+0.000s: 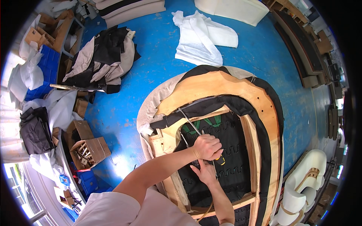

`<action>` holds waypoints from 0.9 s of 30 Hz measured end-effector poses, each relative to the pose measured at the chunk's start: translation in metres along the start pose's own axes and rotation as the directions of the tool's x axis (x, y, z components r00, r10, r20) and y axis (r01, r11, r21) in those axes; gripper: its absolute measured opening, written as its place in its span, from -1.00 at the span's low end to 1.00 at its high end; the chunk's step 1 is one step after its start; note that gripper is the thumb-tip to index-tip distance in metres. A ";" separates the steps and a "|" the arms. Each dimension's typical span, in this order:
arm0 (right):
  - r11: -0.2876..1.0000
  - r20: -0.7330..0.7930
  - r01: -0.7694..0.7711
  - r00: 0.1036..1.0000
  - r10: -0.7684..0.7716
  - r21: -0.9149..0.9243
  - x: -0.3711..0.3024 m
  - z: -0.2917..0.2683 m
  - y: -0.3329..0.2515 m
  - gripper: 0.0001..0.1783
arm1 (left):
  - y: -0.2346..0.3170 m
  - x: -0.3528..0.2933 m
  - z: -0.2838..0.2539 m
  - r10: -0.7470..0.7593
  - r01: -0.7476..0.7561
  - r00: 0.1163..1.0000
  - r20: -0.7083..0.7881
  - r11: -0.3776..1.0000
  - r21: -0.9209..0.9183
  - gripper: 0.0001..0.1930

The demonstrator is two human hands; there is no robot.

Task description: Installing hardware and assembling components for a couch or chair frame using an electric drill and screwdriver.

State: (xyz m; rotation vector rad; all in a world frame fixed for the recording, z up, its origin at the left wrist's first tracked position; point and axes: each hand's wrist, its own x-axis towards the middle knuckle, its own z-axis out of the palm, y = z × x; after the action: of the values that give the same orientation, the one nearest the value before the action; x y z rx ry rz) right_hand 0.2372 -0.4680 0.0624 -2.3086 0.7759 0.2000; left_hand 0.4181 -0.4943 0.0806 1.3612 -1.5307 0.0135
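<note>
Left hand (207,147) fist-like around rod (189,121)

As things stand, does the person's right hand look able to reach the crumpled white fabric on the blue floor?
Probably not without moving: the curved, pale wooden frame lies between the right hand and the crumpled white fabric, beyond its rounded end.

head cam, l. fisheye: looks dn, fairly near, over wood frame (211,87).
</note>
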 end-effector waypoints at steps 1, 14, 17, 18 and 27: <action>1.000 0.000 -0.001 1.000 0.001 -0.001 0.000 0.001 0.001 -0.44 | 0.000 0.000 0.000 0.000 0.000 1.000 -0.002 1.000 -0.001 -0.74; 0.996 -0.075 0.085 0.993 -0.086 -0.022 0.001 0.008 0.009 -0.40 | 0.000 -0.001 0.001 -0.014 0.014 1.000 0.005 1.000 -0.005 -0.74; 0.997 -0.077 0.079 0.994 -0.081 -0.026 0.001 0.008 0.009 -0.41 | -0.001 -0.001 0.001 -0.008 0.008 1.000 0.005 1.000 -0.013 -0.74; 0.997 -0.070 0.073 0.995 -0.074 -0.027 0.001 0.008 0.009 -0.41 | 0.000 -0.001 0.001 -0.009 0.009 1.000 0.007 1.000 -0.008 -0.74; 1.000 -0.022 0.007 1.000 -0.007 -0.023 0.002 0.003 0.002 -0.46 | -0.001 -0.002 0.001 -0.010 0.010 1.000 0.010 1.000 -0.008 -0.75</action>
State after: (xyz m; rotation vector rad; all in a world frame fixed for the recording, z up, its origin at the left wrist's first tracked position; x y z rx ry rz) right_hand 0.2383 -0.4680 0.0585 -2.3382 0.7803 0.1807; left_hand 0.4177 -0.4943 0.0783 1.3647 -1.5310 -0.0054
